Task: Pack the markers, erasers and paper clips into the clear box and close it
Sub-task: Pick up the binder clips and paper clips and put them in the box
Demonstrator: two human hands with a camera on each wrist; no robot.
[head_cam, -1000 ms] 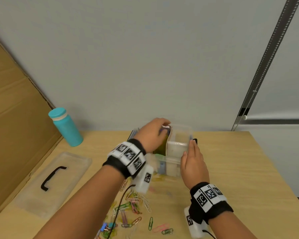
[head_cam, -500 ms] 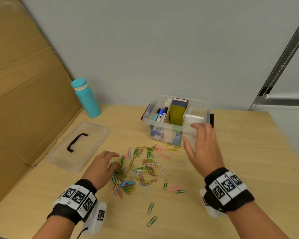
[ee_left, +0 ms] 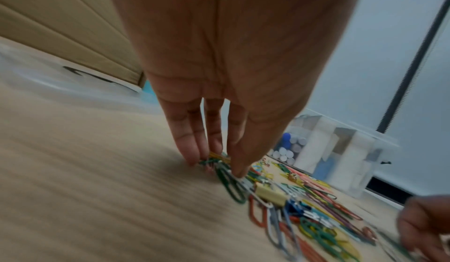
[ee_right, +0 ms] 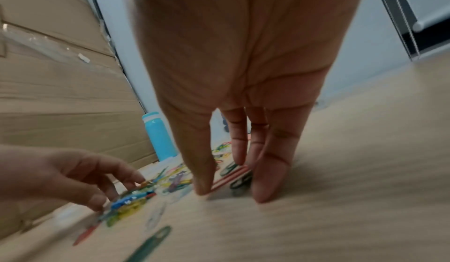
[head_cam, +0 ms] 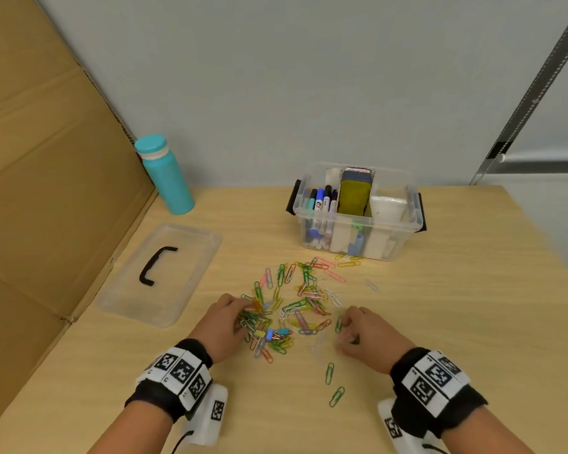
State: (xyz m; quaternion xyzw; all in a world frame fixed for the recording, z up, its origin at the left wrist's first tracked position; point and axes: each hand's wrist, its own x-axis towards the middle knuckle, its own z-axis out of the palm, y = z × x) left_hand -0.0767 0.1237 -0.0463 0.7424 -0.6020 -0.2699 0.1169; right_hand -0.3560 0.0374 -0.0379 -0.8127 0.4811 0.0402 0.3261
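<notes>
Coloured paper clips (head_cam: 295, 306) lie scattered on the wooden table in front of the clear box (head_cam: 358, 221). The box stands open, with markers (head_cam: 322, 199) upright at its left, erasers (head_cam: 354, 194) in the middle and a white block at the right. My left hand (head_cam: 240, 317) is at the pile's left edge; in the left wrist view (ee_left: 219, 163) its fingers and thumb pinch several clips. My right hand (head_cam: 343, 332) is at the pile's right edge, and in the right wrist view (ee_right: 231, 179) its thumb and fingers close round a red and a green clip.
The box's clear lid (head_cam: 177, 290) with a black handle (head_cam: 156, 265) lies flat at the left. A teal bottle (head_cam: 166, 176) stands behind it, against a cardboard sheet (head_cam: 46, 158). Two green clips (head_cam: 332, 383) lie apart near the front.
Both hands have left the box and come down to the clip pile, the left first and the right after it. Their fingers now close on clips.
</notes>
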